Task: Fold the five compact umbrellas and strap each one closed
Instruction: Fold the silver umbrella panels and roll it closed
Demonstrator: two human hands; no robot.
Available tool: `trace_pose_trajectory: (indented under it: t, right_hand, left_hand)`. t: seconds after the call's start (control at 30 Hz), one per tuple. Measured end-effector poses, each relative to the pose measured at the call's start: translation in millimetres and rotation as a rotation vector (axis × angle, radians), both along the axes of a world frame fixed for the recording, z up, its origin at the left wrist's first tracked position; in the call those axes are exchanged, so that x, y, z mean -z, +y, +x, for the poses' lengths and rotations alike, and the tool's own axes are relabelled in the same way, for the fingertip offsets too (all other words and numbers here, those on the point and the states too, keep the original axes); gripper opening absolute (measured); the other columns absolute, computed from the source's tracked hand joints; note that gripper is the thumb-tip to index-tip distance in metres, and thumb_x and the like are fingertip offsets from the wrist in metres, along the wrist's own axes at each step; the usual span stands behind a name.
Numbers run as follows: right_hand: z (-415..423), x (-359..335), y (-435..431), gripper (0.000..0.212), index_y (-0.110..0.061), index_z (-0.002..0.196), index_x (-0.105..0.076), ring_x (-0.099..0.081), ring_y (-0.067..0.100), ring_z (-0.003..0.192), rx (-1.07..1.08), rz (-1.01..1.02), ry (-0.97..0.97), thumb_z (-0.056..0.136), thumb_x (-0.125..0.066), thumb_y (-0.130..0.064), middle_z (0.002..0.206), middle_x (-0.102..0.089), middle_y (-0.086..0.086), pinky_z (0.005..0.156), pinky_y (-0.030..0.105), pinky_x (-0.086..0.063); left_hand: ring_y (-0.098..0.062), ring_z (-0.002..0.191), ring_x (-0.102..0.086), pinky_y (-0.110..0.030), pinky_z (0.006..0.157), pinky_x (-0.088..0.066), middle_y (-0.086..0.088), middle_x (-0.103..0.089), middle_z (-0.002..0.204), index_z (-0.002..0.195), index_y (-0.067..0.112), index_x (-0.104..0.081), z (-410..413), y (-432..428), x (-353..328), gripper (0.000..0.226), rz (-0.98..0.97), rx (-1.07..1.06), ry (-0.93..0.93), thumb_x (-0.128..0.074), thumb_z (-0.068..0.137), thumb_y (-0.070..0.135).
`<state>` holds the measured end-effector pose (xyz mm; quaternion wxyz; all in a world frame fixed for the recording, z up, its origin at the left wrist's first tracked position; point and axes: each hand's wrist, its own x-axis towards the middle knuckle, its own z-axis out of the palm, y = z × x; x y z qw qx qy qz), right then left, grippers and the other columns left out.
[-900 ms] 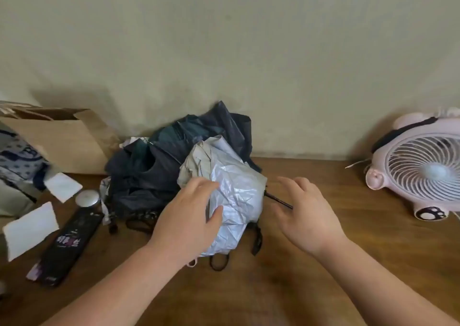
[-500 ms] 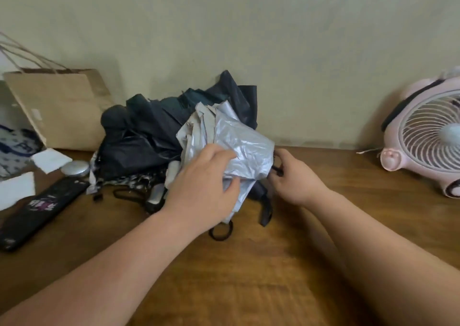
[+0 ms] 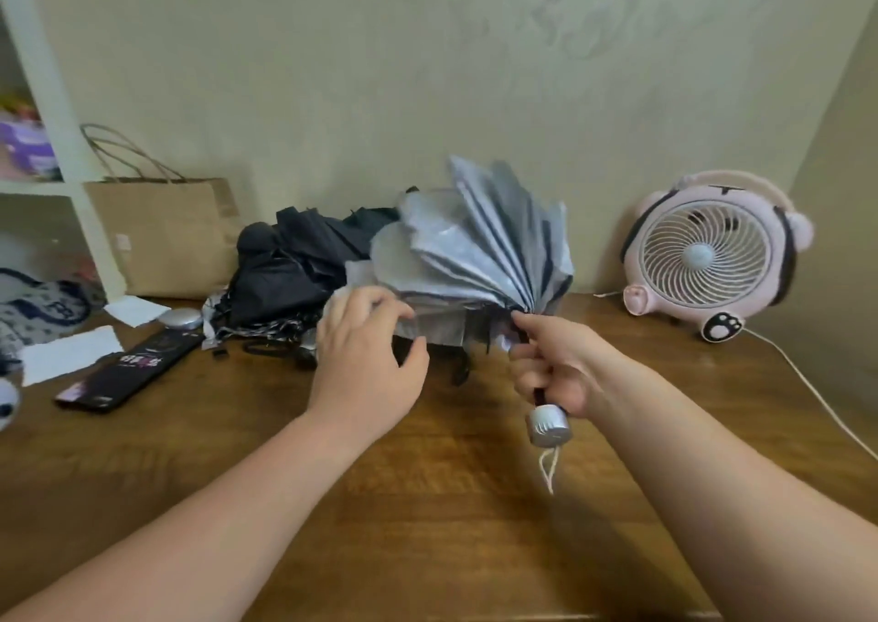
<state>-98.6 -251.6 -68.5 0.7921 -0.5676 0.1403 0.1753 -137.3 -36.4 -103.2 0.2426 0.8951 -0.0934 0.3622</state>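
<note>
A silver compact umbrella is lifted above the wooden table, its canopy fanned out in loose pleats. My right hand grips its handle, whose silver end cap and cord loop stick out below the fist. My left hand has its fingers curled on the lower left edge of the canopy fabric. Behind it, against the wall, lies a heap of dark unfolded umbrellas with straps and handles spilling toward the front.
A pink desk fan stands at the back right, its cord running along the table. At the left are a brown paper bag, a white shelf post, a black flat pack, a small silver disc and white papers.
The silver umbrella rose off the heap and its canopy fanned out. My right hand closed on the handle and pulled it toward me. My left hand slid down to the canopy's lower edge.
</note>
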Motion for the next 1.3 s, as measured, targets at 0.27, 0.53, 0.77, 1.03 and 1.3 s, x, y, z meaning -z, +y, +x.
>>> trace_pose_trajectory:
  t: [0.27,0.53,0.77,1.03,1.3]
  right_hand:
    - [-2.5,11.3,0.6,0.035,-0.008,0.093,-0.053,-0.021,0.005,0.034,-0.13,0.184,0.163,0.107,-0.042,-0.039,0.053,-0.025,-0.005,0.027,0.015,-0.013]
    - [5.8,29.7,40.4,0.031,-0.011,0.085,-0.056,-0.042,0.016,0.04,-0.173,-0.599,-0.468,0.105,-0.049,-0.034,0.053,-0.049,0.002,0.04,0.026,-0.034]
    - [-12.8,-24.5,23.0,0.015,-0.031,0.101,-0.066,-0.065,-0.001,0.082,-0.135,-1.046,-0.89,0.09,-0.066,-0.041,0.09,-0.071,-0.016,0.076,0.025,-0.054]
    - [9.2,-20.2,-12.3,0.01,-0.02,0.105,-0.065,-0.055,0.008,0.044,-0.104,-0.998,-0.752,0.096,-0.06,-0.018,0.063,-0.063,-0.001,0.046,0.023,-0.043]
    - [35.7,45.9,-56.0,0.015,-0.024,0.107,-0.061,-0.066,0.025,0.097,-0.269,-1.491,-0.63,0.096,-0.056,-0.033,0.103,-0.07,0.0,0.08,0.038,-0.053]
  left_hand:
    - [-0.013,0.085,-0.072,-0.042,0.081,-0.063,0.006,-0.075,0.09,0.094,0.024,-0.074,14.5,-34.3,-4.5,0.025,-0.614,0.292,0.632,-0.059,0.099,0.044]
    - [-0.031,0.083,-0.073,-0.047,0.078,-0.06,-0.016,-0.074,0.09,0.101,0.001,-0.066,65.0,-54.4,1.2,0.034,-1.156,0.376,0.726,-0.074,0.094,0.033]
    - [-0.028,0.08,-0.073,-0.044,0.083,-0.057,-0.015,-0.076,0.094,0.103,0.003,-0.073,68.4,-56.6,-54.5,0.021,-1.305,0.66,0.689,-0.067,0.093,0.021]
    - [-0.017,0.072,-0.071,-0.031,0.065,-0.057,-0.007,-0.076,0.098,0.109,0.013,-0.068,61.8,-69.7,-36.5,0.028,-1.291,0.658,0.894,-0.044,0.107,0.028]
    - [-0.021,0.089,-0.074,-0.034,0.083,-0.057,-0.006,-0.078,0.102,0.114,0.014,-0.07,-27.7,-26.4,-16.1,0.026,-0.383,0.733,1.213,-0.071,0.096,0.033]
